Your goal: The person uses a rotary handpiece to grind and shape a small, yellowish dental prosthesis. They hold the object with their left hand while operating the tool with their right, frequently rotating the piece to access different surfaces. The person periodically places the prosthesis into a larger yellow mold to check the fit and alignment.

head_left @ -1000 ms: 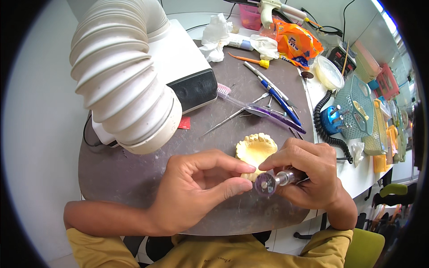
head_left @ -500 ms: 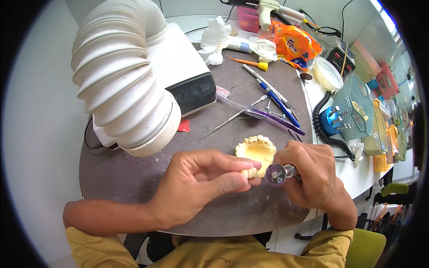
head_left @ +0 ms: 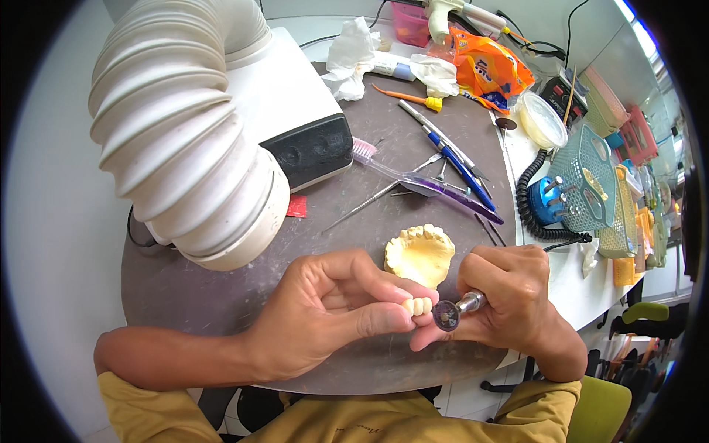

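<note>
At the far left a wide ribbed white extraction hose [head_left: 185, 140] is hanging over the round grey bench [head_left: 221, 295], its mouth sitting much where it was a second ago. Near the person, the left hand [head_left: 325, 310] is pinching a small cream row of teeth [head_left: 418, 306] between thumb and fingers [head_left: 384, 284]; that grip is unchanged, though the piece is now showing more clearly at the fingertips than a second ago. Just behind it, the pale yellow plaster jaw cast [head_left: 421, 255] is resting on the bench where it lay before. To the right, the right hand [head_left: 513, 295] is clenching a metal handpiece [head_left: 467, 303], whose dark round disc [head_left: 446, 315] is now touching or almost touching the teeth, having shifted slightly right and nearer them. Farther off, a purple toothbrush [head_left: 428, 184] and blue pen [head_left: 458, 166] are lying as before.
</note>
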Motion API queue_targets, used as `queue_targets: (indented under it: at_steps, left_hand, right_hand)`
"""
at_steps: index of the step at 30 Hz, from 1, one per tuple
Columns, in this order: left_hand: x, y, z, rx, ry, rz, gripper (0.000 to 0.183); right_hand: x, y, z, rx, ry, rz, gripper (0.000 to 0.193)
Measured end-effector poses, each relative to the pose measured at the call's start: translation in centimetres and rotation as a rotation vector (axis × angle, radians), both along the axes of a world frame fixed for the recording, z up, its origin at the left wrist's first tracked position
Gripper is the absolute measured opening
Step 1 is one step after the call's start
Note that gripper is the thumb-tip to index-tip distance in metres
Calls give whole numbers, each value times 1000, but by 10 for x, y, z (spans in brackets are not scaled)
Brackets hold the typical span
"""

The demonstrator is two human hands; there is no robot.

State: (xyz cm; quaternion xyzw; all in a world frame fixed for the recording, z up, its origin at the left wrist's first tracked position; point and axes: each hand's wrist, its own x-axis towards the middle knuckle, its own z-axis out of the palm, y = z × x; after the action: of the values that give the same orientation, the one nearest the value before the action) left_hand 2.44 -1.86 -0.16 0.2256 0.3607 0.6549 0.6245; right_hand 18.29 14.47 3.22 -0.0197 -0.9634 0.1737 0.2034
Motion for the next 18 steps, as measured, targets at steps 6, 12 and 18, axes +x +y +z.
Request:
queue_targets:
  at_steps: [6, 12, 18]
  left_hand:
    - [-1, 0, -2, 15, -11, -11, 13]
    - [0, -1, 0, 0, -21, -2, 13]
    - [-1, -1, 1, -7, -22, -10, 13]
  right_hand:
    - [0, 0, -1, 10, -15, -4, 59]
    - [-1, 0, -2, 11, -34, -7, 59]
    - [0, -1, -3, 8, -38, -12, 60]
